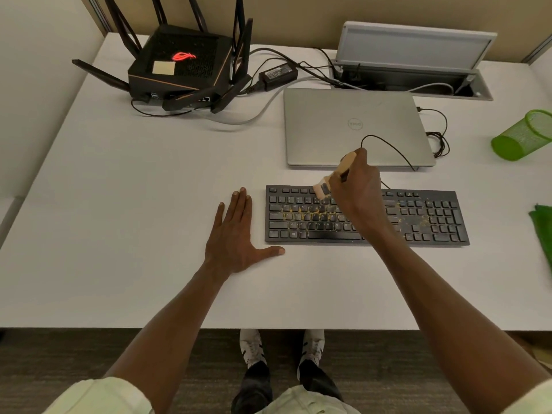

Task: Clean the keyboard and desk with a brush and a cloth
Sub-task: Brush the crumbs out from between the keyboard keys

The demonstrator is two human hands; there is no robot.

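So the person is standing at a white desk (125,180) with a black keyboard (367,218) in front of them, and it's pretty grubby, yellowish crumbs scattered over the letter keys and some more near the numpad side. Their right hand (357,189) grips a small wooden-handled brush (333,177), bristles down on the top rows of the keyboard, around the number keys. The left hand (236,234) lies flat on the desk just left of the keyboard, fingers straight and spread, thumb pointing toward the keyboard's near corner, holding nothing.

A green cloth (542,231) sits at the far right edge, only partly in view. Behind the keyboard there's a closed silver laptop (352,127), a black router (179,67) with antennas at back left, and a green mesh cup (522,135) tipped on its side.
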